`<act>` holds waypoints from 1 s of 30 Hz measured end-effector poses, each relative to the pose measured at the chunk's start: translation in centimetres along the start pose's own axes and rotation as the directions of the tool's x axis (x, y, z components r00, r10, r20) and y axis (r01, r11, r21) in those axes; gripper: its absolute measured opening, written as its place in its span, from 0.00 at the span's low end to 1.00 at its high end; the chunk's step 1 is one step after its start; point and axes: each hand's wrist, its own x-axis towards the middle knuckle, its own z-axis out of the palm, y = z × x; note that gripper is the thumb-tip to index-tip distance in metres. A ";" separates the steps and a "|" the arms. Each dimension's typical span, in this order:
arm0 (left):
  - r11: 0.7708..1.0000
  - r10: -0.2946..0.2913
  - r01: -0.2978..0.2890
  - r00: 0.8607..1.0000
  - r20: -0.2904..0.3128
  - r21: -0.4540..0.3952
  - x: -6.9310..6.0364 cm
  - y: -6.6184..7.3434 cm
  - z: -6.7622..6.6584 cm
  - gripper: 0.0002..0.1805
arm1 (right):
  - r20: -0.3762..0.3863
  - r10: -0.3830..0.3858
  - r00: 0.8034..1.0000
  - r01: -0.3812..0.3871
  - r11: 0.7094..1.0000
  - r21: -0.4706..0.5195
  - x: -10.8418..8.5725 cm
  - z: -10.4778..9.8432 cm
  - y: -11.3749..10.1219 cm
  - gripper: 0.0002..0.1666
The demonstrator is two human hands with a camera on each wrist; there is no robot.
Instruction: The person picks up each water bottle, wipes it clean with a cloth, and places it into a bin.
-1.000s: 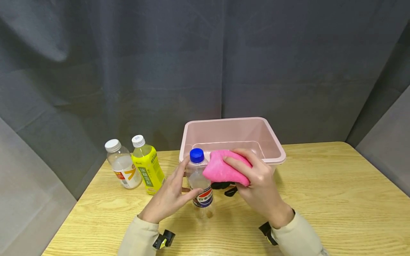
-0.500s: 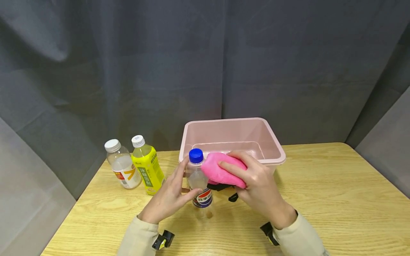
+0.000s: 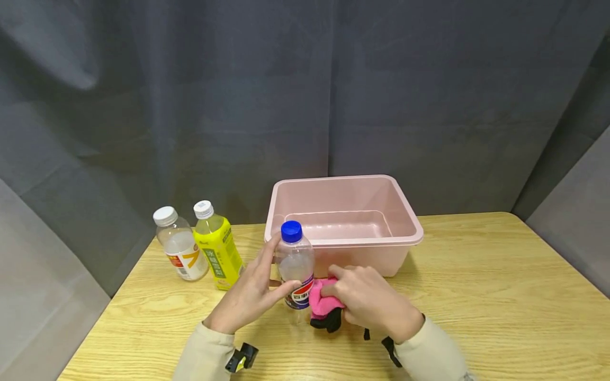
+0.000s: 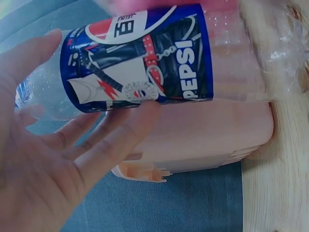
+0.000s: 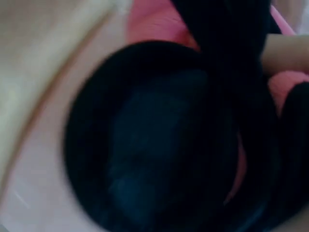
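A clear plastic Pepsi bottle (image 3: 296,264) with a blue cap stands upright on the table. My left hand (image 3: 254,291) holds it from the left, thumb in front and fingers behind; its label also shows in the left wrist view, where the hand (image 4: 53,145) lies along the bottle (image 4: 140,58). Low on the bottle's right side, my right hand (image 3: 369,300) grips a bunched pink cloth (image 3: 321,301) with black parts hanging below. A black loop of fabric (image 5: 159,140) fills much of the blurred right wrist view, with pink cloth (image 5: 154,21) behind.
Just behind the hands sits a pink plastic basin (image 3: 400,238). To the left stand a bottle with a yellow-green label (image 3: 220,254) and a clear white-capped bottle (image 3: 183,248). The wooden table (image 3: 500,296) extends right; a dark curtain (image 3: 238,106) hangs behind.
My right hand has moved down with the pink cloth, from the bottle's shoulder to its label and lower side. My left hand and the bottle have stayed in place.
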 end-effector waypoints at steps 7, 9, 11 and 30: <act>1.000 -0.007 0.007 1.000 0.004 -0.007 0.0 0.1 -0.1 0.52 | 0.185 0.024 0.983 -0.019 0.999 -0.026 0.0 2.4 -0.6 0.17; 1.000 -0.011 0.011 1.000 0.006 -0.011 0.1 0.1 -0.1 0.52 | 0.182 0.033 0.983 -0.028 0.999 -0.027 -0.1 2.4 -0.5 0.17; 1.000 -0.017 0.017 1.000 0.007 -0.013 0.1 0.1 0.0 0.51 | 0.182 0.033 0.983 -0.029 0.999 -0.025 -0.1 2.4 -0.5 0.17; 1.000 -0.017 0.017 1.000 -0.001 0.001 0.1 0.0 0.0 0.51 | -0.172 0.017 0.985 -0.016 1.000 0.004 0.2 -0.6 0.2 0.29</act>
